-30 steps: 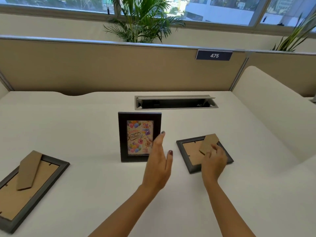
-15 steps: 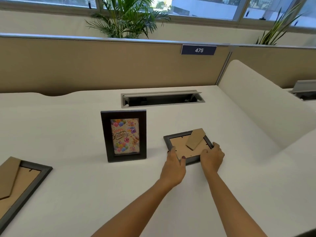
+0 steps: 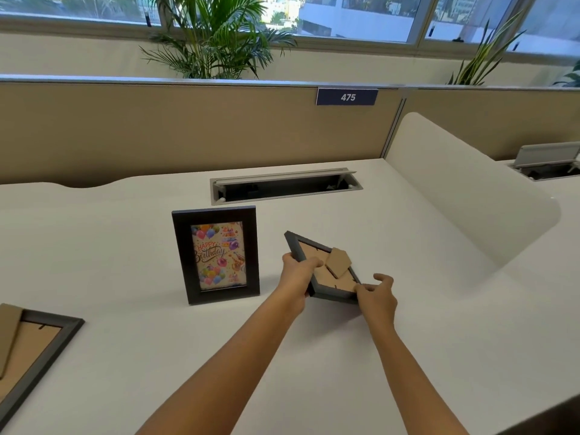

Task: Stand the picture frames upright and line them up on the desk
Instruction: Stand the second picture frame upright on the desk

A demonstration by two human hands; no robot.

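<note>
A black frame with a "Happy Birthday" picture (image 3: 216, 254) stands upright in the middle of the white desk (image 3: 125, 246). To its right a small dark frame (image 3: 326, 290) is raised off the desk, tilted, back side up, its cardboard stand sticking out. My left hand (image 3: 296, 273) grips its left edge and my right hand (image 3: 375, 296) pinches its near right corner. A larger dark frame (image 3: 47, 346) lies face down at the desk's left edge, cardboard stand on top, partly cut off by the view.
An open cable tray (image 3: 284, 185) is set into the desk behind the frames. A beige partition (image 3: 157, 127) with a "475" label (image 3: 346, 97) closes the back. A white rounded divider (image 3: 464, 196) bounds the right side. Plants stand behind the partition.
My left hand left the upright frame and went to the small frame. Both hands took hold of it, then lifted and tilted it off the desk.
</note>
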